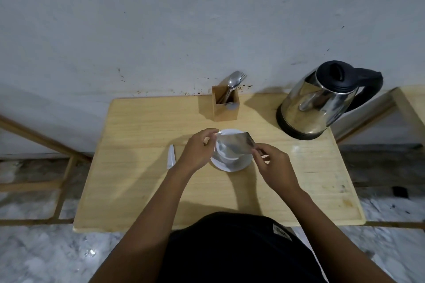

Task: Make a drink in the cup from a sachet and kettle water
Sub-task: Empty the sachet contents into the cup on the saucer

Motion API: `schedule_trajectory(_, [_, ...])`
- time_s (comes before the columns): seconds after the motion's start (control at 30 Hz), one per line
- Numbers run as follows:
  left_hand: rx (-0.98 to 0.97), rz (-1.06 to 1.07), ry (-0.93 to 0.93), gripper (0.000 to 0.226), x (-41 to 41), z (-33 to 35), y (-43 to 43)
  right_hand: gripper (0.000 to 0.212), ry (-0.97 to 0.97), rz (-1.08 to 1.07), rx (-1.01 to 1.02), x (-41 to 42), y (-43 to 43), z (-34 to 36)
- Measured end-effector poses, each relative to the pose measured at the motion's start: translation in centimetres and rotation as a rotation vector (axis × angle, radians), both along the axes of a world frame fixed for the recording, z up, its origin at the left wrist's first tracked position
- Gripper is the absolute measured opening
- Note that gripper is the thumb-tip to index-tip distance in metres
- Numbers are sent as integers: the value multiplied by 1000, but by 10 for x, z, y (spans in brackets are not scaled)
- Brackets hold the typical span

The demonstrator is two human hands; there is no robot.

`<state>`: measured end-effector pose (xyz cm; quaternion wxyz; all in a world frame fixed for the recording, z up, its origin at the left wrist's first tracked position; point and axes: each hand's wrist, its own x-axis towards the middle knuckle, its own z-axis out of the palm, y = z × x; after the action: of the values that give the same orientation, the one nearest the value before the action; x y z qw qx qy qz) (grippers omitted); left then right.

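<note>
A silver foil sachet (pixel 234 143) is held flat above a white cup (pixel 226 156) that stands on a white saucer (pixel 239 165) in the middle of the wooden table (pixel 142 179). My left hand (pixel 199 148) pinches the sachet's left end. My right hand (pixel 273 165) pinches its right end. The sachet hides most of the cup's mouth. A steel kettle (pixel 322 101) with a black lid and handle stands at the table's back right, apart from both hands.
A wooden holder (pixel 224 104) with spoons and a fork stands at the back, just behind the cup. A small white strip (pixel 170 156) lies on the table left of my left hand. A wall runs behind the table; wooden frames stand on both sides.
</note>
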<state>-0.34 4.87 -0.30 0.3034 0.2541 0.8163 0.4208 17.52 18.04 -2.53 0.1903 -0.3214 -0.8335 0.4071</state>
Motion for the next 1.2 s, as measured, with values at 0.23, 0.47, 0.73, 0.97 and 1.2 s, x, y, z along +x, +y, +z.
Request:
schedule_trajectory(0.23, [-22, -89, 191, 18, -9, -15, 5, 14, -108, 93, 156, -21, 20, 18])
schedule_trajectory(0.47, [-17, -53, 219, 5, -15, -25, 12, 10, -121, 86, 156, -36, 27, 27])
schedule_trajectory(0.73, [3, -22, 245, 9, -14, -26, 15, 8, -40, 34, -1, -46, 29, 28])
schedule_trajectory(0.97, [9, -6, 221, 11, -17, -27, 14, 5, -43, 59, -38, -49, 36, 33])
schedule_trajectory(1.2, [41, 33, 187, 10, -15, -26, 12, 23, -100, 168, -85, -41, 40, 30])
